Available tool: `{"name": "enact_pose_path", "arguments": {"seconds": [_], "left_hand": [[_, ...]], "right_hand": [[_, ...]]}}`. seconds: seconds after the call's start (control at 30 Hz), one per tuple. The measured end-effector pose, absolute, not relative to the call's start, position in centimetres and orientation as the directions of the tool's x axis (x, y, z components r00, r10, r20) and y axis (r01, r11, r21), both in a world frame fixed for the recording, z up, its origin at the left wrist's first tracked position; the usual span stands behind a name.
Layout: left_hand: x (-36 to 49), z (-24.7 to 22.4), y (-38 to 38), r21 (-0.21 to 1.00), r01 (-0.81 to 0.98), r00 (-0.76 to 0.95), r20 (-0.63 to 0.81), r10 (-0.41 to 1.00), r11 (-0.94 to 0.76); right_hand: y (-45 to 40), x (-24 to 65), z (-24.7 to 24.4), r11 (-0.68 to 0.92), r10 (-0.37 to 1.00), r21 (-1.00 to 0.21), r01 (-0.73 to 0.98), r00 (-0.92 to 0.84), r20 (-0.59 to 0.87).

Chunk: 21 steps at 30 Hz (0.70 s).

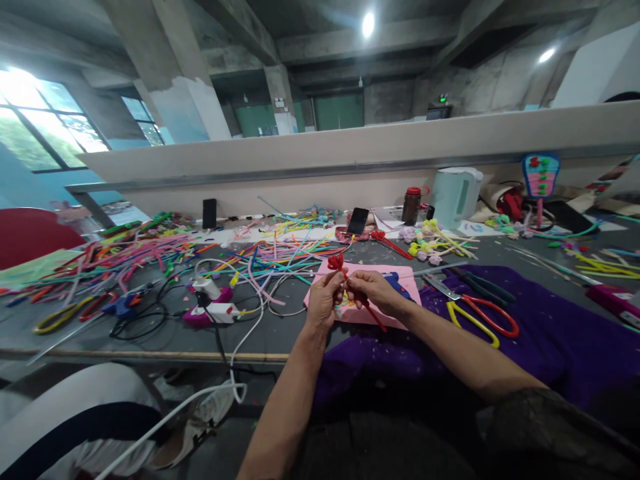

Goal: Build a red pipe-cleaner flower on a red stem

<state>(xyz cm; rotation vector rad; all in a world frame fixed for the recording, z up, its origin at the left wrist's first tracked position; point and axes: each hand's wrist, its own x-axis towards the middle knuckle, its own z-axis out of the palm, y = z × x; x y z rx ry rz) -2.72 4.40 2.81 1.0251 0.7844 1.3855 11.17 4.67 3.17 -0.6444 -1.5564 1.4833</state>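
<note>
Between my two hands is a red pipe-cleaner flower (336, 262) with its looped head up and its stem slanting down to the right. My left hand (327, 293) pinches it just below the head. Fingers of my right hand (373, 290) close on the stem, close beside the left fingertips. Under the hands lies a pink sheet (400, 319) with small yellow bits on it. A blue glue gun (397, 285) rests on the sheet, partly hidden behind my right hand. Another red pipe-cleaner piece (393, 245) lies farther back on the table.
Scissors with red and yellow handles (483, 317) and dark pliers (487, 287) lie on purple cloth (550, 333) at right. Power strips (213, 313) with cables sit left, near heaped pipe cleaners (135, 257). A kettle (453, 197) and bottle (411, 205) stand behind. Someone's leg (90, 413) is lower left.
</note>
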Motion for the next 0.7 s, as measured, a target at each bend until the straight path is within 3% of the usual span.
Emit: {"name": "enact_pose_path", "arguments": {"seconds": [0.3,0.5,0.6,0.7], "left_hand": [[-2.7,3.0,4.6,0.873,-0.483,0.024,0.092,0.995,-0.069],[-3.8,3.9,5.2,0.772,-0.628,-0.046,0.091,0.995,-0.100],[-4.9,5.0,6.0,0.701,-0.701,-0.077,0.108,0.991,-0.131],[-6.2,6.4,6.7,0.642,-0.753,-0.109,0.094,0.990,-0.144]], "right_hand": [[4.0,10.9,3.5,0.240,0.845,-0.968,-0.076,-0.475,0.247],[3.8,11.4,3.5,0.305,0.826,-0.943,0.137,-0.530,0.190],[3.5,12.3,3.6,0.409,0.814,-0.877,0.253,-0.535,0.226],[3.2,13.4,3.8,0.554,0.790,-0.727,0.406,-0.532,0.305]]}}
